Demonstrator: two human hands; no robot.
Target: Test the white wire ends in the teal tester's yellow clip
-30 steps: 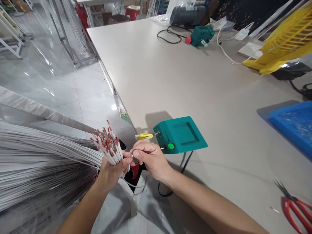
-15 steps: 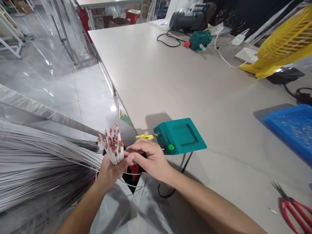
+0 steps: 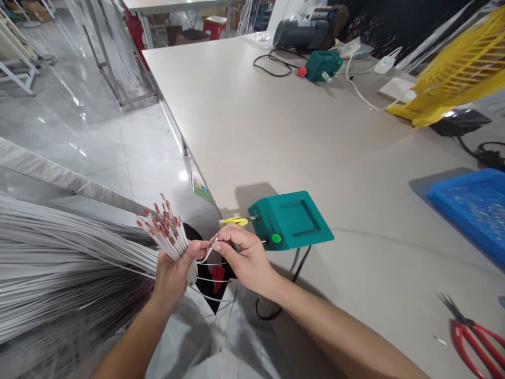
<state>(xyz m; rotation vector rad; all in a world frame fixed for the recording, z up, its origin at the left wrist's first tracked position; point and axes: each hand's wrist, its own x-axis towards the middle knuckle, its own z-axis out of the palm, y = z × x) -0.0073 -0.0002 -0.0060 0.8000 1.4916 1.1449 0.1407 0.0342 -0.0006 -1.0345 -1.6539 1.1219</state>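
My left hand [image 3: 175, 271] is wrapped round a bundle of white wires [image 3: 169, 234] whose bare, copper-coloured ends point up and away. Between the thumb and fingers of my right hand [image 3: 244, 258] is a single white wire [image 3: 211, 250], pinched close to its end, just right of the bundle. A green device [image 3: 294, 218] with a green button lies past my right hand at the table's edge. Its yellow clip [image 3: 234, 221] reaches left, above my right fingers. Many more long white wires [image 3: 71, 268] spread out at the left.
Red-handled pliers [image 3: 469, 334] lie at the lower right, below a blue tray [image 3: 473, 210]. Far back on the table [image 3: 276, 131] are a second green device [image 3: 323, 66], a grey motor [image 3: 302, 34] and a yellow fan [image 3: 461, 73]. A metal rack [image 3: 102, 63] stands on the floor.
My left hand has moved slightly left, tilting the bundle leftward. A gap has opened between my hands, and the single wire now shows between my right fingers.
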